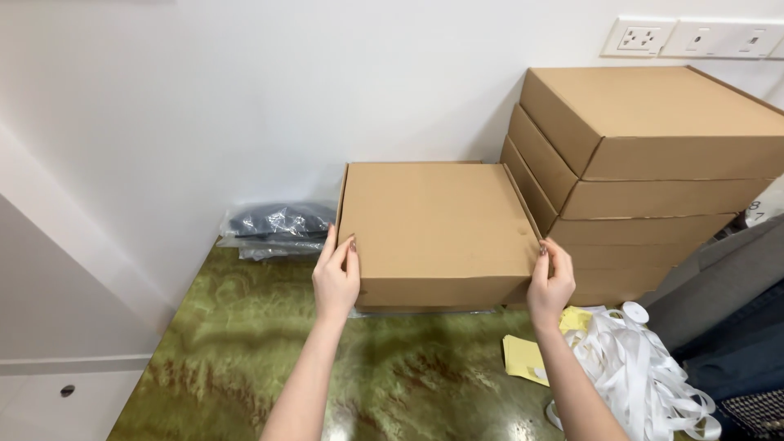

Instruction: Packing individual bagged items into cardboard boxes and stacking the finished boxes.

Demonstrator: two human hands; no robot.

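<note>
Green marbled counter (pixel 245 343) carries a stack of brown cardboard boxes (pixel 645 163) by the wall. Beside the stack sits a closed cardboard box (pixel 437 229), held at its front corners by the left hand (pixel 336 278) and right hand (pixel 550 282), each grip closed on it. White ribbon (pixel 645 367) lies nearby.

The closed flat box of plain brown cardboard (pixel 437 229) at the frame's centre looks matt and smooth, as do the stacked brown cardboard boxes (pixel 645 171) at upper right. Under them, the green marbled tabletop (pixel 245 359) is polished and glossy, catching soft reflections. At centre left a crinkled clear plastic bag of dark cloth (pixel 278 227) glints, while at lower right lie smooth white ribbon (pixel 645 371) and matt yellow paper sheets (pixel 525 359).
</note>
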